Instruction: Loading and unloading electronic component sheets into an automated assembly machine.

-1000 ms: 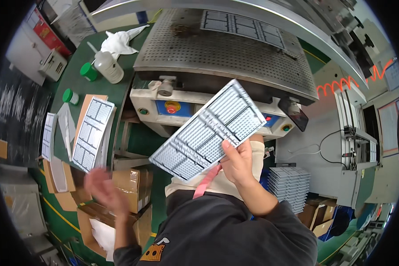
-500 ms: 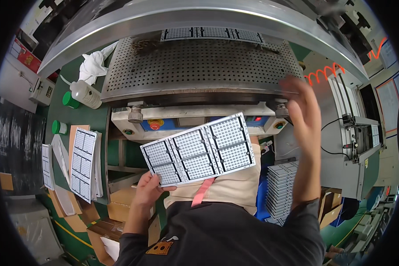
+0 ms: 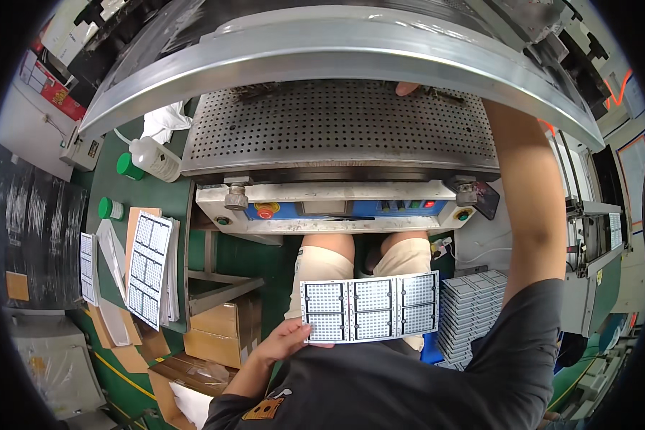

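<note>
My left hand (image 3: pixel 288 340) is closed on the lower left corner of a white circuit board panel (image 3: pixel 373 309), printed with black lines in three sections. The panel lies nearly level over my lap. My right arm reaches forward beneath a metal screen frame (image 3: pixel 337 66), over a perforated metal plate (image 3: pixel 337 129). Only a fingertip of my right hand (image 3: pixel 406 88) shows below the frame's edge. The frame hides the other fingers and whatever they may touch.
At the right stands a tall stack of panels (image 3: pixel 473 312). A left side table holds loose panels (image 3: pixel 150 269), a white bottle (image 3: pixel 154 159) and green-lidded containers (image 3: pixel 110 208). Below the plate is a control panel with a red button (image 3: pixel 266 209). Cardboard boxes (image 3: pixel 218 330) sit lower left.
My left hand has brought the panel down toward my body and turned it nearly level. My right hand has gone forward under the frame. The panel at the plate's back no longer shows.
</note>
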Tool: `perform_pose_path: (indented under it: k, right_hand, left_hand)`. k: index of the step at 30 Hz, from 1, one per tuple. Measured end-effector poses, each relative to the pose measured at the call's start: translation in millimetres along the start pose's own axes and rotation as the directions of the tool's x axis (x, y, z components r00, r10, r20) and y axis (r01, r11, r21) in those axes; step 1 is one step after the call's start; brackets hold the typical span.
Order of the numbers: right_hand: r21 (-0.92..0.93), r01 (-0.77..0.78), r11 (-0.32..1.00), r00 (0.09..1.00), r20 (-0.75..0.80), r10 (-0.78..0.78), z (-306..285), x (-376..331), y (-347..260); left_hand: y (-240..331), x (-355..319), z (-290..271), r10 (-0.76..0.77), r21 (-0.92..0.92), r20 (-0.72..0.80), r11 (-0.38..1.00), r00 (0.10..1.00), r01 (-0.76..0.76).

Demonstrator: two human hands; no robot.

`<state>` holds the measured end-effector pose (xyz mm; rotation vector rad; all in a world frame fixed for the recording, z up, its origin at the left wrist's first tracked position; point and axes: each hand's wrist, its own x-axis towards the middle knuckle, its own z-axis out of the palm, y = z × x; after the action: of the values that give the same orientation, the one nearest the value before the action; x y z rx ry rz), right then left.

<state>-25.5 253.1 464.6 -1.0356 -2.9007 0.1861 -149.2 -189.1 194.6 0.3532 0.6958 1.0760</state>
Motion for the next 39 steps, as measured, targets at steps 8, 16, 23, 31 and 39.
perform_pose_path:
  k: [8,16,23,31,39]
  right_hand:
    - [-0.039,-0.114,0.993,0.981,0.155,0.119,0,-31,-4]
    - [0.136,0.253,0.958,0.967,-0.027,-0.252,44,-70,-10]
    - [0.115,0.286,0.951,0.933,-0.262,-0.248,40,-90,9]
    - [0.833,-0.024,0.552,0.996,-0.027,0.084,31,-93,10]
    - [0.145,0.044,0.988,0.855,-0.517,0.038,48,-19,51]
  left_hand:
    - [14,-7,-41,0.063,0.117,0.013,0.991,0.998,-0.064]
    - [105,-19,-17,0.284,0.291,0.01,0.917,0.959,-0.275]
    - [182,0,36,0.594,0.416,-0.021,0.736,0.804,-0.533]
    - [277,82,72,0.751,0.653,-0.307,0.613,0.585,-0.444]
    - [377,173,4,0.796,0.806,0.518,-0.577,0.313,0.133]
